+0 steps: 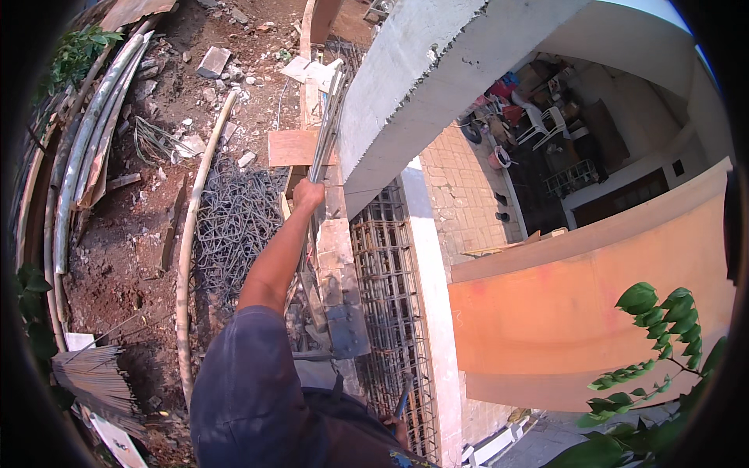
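My left hand (pixel 308 195) reaches far forward, its fingers wrapped round a bundle of long thin steel bars (pixel 326 140). The bars stretch away beside the concrete column, and their near ends run down past my forearm. Close to my body, my right hand (pixel 396 427) is closed on a blue-handled tool (pixel 403 396); its exact kind is too small to tell. Just right of the boards lies a long rebar cage (pixel 386 288), with my right hand at its near end. A wooden board (pixel 300 148) sits beyond my left hand.
A rough concrete column (pixel 413 101) slants overhead. Tangled steel pieces (pixel 238 226) and a long pole (pixel 204 168) lie on the left dirt. An orange panel (pixel 577 312) stands right, with a leafy branch (pixel 663 324) before it. Cut rods (pixel 97 382) are stacked at lower left.
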`<state>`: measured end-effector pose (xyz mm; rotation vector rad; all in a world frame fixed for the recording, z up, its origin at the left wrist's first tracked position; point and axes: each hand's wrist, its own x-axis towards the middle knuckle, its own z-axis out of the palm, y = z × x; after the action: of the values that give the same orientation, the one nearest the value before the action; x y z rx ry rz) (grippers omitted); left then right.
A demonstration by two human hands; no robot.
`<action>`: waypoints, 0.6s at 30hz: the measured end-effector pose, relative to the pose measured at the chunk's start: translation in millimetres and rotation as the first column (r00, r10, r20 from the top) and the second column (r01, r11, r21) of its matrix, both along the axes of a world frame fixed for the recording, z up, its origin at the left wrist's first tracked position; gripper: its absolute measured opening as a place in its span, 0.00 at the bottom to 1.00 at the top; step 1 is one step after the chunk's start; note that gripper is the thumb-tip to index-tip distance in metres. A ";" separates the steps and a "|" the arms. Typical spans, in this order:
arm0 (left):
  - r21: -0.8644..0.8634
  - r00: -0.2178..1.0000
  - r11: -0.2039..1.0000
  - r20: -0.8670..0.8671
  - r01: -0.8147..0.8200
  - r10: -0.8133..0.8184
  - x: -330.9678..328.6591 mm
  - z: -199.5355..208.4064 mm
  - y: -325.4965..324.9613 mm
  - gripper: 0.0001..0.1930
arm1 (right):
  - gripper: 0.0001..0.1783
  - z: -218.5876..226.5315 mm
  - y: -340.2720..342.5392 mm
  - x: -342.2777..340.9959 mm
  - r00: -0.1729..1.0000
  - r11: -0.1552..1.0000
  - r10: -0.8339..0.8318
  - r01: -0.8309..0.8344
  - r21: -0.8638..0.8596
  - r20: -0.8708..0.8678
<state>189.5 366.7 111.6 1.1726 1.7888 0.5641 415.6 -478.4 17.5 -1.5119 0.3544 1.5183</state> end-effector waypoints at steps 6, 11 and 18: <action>-0.028 0.962 0.983 -0.202 0.181 -0.183 -23.1 -78.1 78.7 0.34 | 0.14 31.7 22.5 -50.5 0.999 0.998 -0.036 0.034 -0.047 -0.041; -0.051 0.950 0.966 -0.176 0.253 -0.258 -37.2 -114.0 66.6 0.37 | 0.14 43.7 31.0 -74.1 0.997 0.996 -0.051 0.046 -0.082 -0.063; -0.008 0.958 0.975 -0.184 0.224 -0.222 -27.5 -103.3 32.5 0.36 | 0.14 61.8 38.9 -75.5 0.997 0.992 -0.027 0.017 -0.124 -0.074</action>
<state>162.0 399.1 8.4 1.4529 1.7756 0.3444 340.1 -439.4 79.3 -1.5434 0.5155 1.5633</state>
